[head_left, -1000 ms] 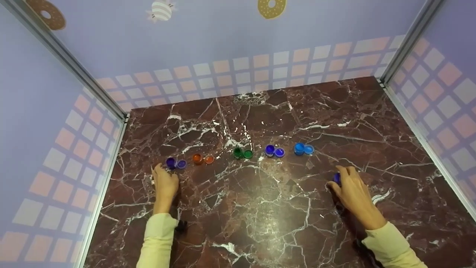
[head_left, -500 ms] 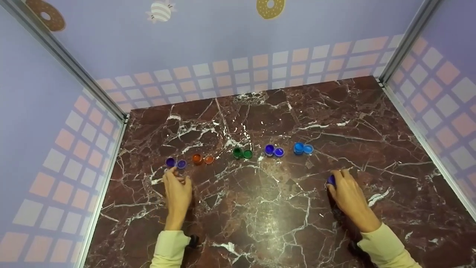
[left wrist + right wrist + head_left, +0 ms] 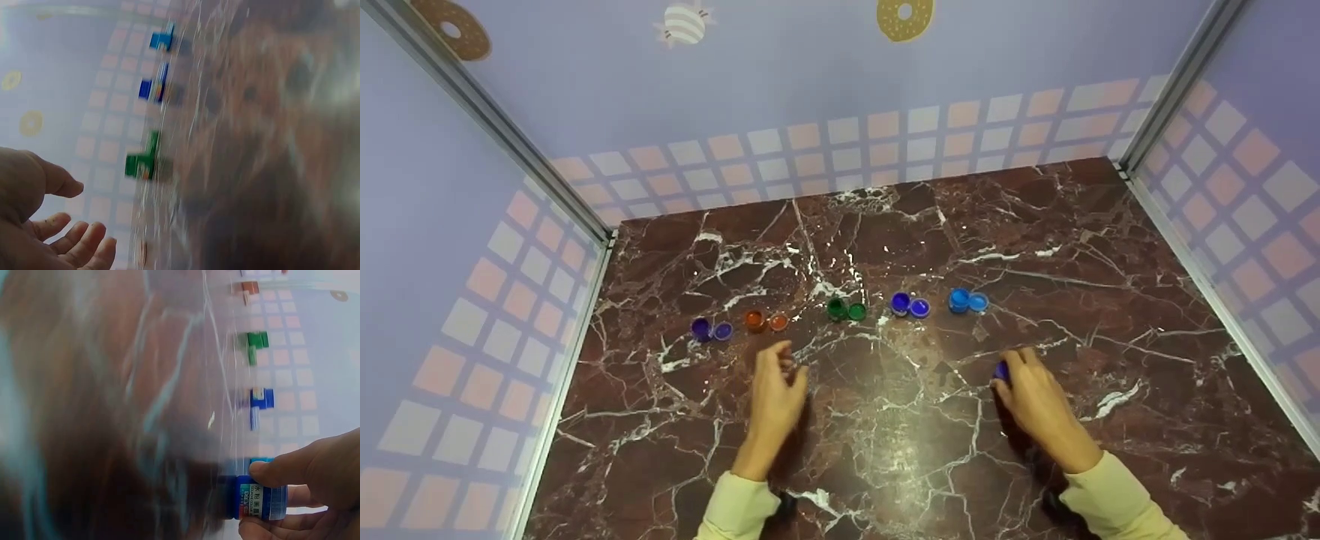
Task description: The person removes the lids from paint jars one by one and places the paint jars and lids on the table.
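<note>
My right hand (image 3: 1039, 397) grips a small dark blue paint jar (image 3: 261, 499) between thumb and fingers. Its printed label faces the right wrist camera; the jar lies mostly behind my fingers in the head view. My left hand (image 3: 776, 401) holds nothing, its fingers loosely bent, just in front of the orange jar (image 3: 754, 321). Uncapped paint jars stand in a row beyond my hands, each with a lid to its right: purple (image 3: 701, 328), orange, green (image 3: 836, 308), dark blue (image 3: 900, 303) and light blue (image 3: 958, 301). The light blue one is nearest my right hand.
Everything stands on a dark red marble-patterned table (image 3: 885, 450). A lilac back wall (image 3: 810, 75) with printed squares and side walls (image 3: 435, 262) close it in on three sides.
My left hand has moved right, from beside the purple jar to in front of the orange one. My right hand has shifted left and slightly nearer, still holding its jar.
</note>
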The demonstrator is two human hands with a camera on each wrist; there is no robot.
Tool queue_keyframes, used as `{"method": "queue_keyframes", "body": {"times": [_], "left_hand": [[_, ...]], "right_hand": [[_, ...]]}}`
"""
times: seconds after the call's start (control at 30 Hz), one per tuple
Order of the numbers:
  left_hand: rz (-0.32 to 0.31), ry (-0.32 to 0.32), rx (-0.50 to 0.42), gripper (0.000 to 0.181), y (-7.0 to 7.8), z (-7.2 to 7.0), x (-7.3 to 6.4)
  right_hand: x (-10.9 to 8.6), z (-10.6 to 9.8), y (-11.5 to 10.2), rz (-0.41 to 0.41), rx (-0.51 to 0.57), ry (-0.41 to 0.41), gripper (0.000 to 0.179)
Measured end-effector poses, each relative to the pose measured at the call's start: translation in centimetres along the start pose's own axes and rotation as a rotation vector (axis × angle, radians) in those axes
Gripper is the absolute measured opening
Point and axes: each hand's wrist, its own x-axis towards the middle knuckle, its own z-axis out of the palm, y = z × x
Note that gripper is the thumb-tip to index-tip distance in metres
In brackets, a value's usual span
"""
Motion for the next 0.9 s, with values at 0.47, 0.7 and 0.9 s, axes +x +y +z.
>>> {"method": "queue_keyframes", "body": {"times": [0.47, 0.7, 0.9], "left_hand": [[0.205, -0.242, 0.051, 0.043, 2.1, 4.8, -3.4], [0.227, -0.381, 0.066, 0.043, 3.2, 6.0, -4.4], [0.232, -0.428, 0.078, 0.044, 3.7, 6.8, -4.9]], "right_hand": [[0.8, 2.3, -4.0, -0.052, 0.047, -0.065, 0.036], [1.2, 3.3, -6.0, -0.107, 0.108, -0.133, 0.038], [1.4, 4.0, -7.5, -0.172, 0.108, -0.186, 0.041]]}}
